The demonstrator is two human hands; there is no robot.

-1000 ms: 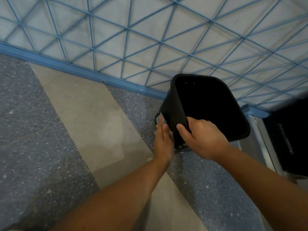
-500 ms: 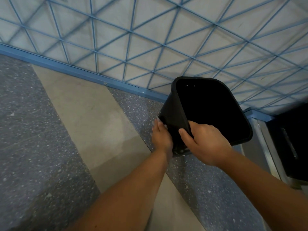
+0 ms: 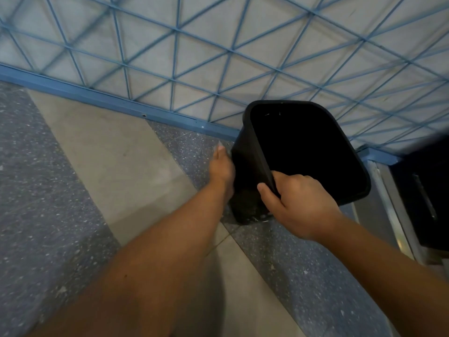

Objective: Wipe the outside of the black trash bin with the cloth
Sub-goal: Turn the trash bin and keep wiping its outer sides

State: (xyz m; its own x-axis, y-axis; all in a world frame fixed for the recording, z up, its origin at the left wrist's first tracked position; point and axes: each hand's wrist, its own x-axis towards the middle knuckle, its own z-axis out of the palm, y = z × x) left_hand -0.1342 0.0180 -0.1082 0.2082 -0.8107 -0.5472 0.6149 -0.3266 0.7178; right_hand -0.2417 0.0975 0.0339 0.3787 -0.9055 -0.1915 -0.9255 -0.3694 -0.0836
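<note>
The black trash bin stands tilted on the floor close to the wall, its open mouth facing me. My right hand grips the near rim, thumb outside and fingers curled inside. My left hand lies flat against the bin's outer left side, fingers straight and pointing toward the wall. The cloth is hidden between that palm and the bin; I see none of it clearly.
A wall with a blue lattice and a blue baseboard runs behind the bin. A metal strip and a dark unit stand to the right. The floor is speckled grey with a beige band.
My left hand has slid along the bin's outer side, away from the near bottom corner toward the wall. My right hand keeps its grip on the rim.
</note>
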